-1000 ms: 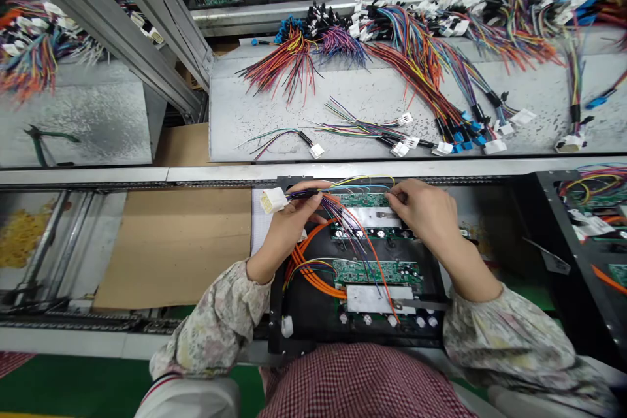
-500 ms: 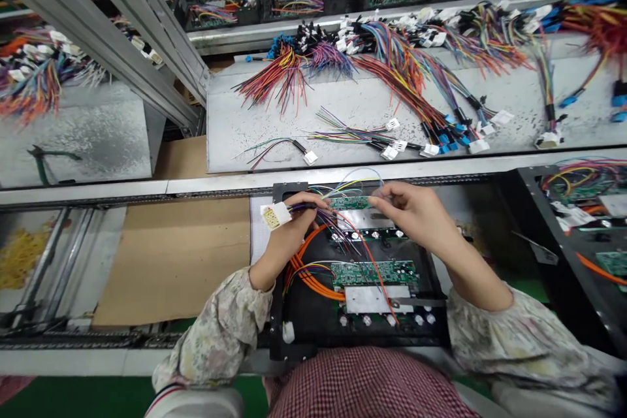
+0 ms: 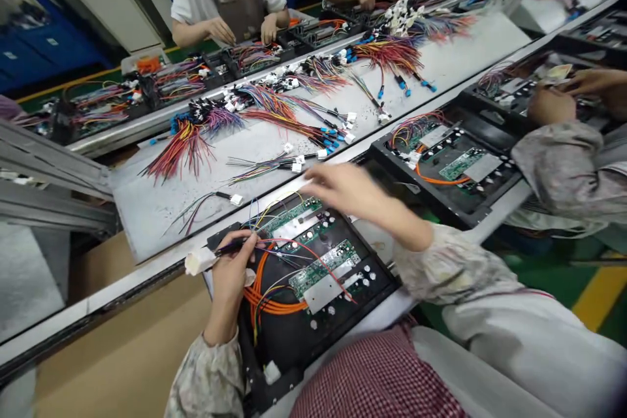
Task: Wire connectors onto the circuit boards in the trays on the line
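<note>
My left hand is closed around a wire harness above the left part of a black tray. The harness has a white connector at its left end, and its loose coloured wires fan out over the tray. Two green circuit boards with metal plates sit in the tray; the nearer circuit board has orange cables running to it. Over the tray's far right corner is my right hand, blurred by motion, with its fingers stretched toward the bench. Nothing shows in it.
On the sloped metal bench beyond the tray lie several wire bundles. A second black tray stands to the right, near a co-worker's hands. Across the bench, other people work; one person handles wired units.
The view has swung right, bringing co-workers into sight. My right hand has left the far board and its wires, reaching toward the bench. My left hand still holds the harness.
</note>
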Demonstrator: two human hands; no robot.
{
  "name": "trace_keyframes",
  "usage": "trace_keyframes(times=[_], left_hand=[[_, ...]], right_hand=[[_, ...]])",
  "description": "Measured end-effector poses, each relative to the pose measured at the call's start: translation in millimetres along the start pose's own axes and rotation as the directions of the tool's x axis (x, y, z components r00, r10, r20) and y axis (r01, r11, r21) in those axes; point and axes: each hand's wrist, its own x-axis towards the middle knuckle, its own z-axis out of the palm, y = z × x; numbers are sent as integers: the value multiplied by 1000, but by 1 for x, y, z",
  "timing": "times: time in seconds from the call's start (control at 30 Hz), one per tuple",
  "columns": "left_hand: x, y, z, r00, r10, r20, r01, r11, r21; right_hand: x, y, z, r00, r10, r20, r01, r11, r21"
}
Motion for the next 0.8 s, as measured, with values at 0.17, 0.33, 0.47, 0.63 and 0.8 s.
trace_keyframes(times=[0.17, 0.33, 0.47, 0.63, 0.8], left_hand=[[1, 4, 1, 1000, -3, -26, 3, 1000, -3], [6, 7, 2, 995, -68, -73, 70, 997, 28], [9, 12, 5, 992, -101, -74, 100, 995, -17], [8, 8, 2, 990, -136, -41, 135, 990, -38], [-1, 2, 2, 998, -51, 24, 53, 994, -94]], right_hand=[[-53, 89, 10, 832, 517, 200, -380, 795, -473], [-93, 124, 56, 707, 627, 327, -457, 758, -464], [-99, 140, 60, 724, 618, 306, -498, 776, -388], [-112, 137, 42, 825, 537, 176, -475, 827, -299], [-125, 150, 33, 858, 507, -87, -507, 862, 18]])
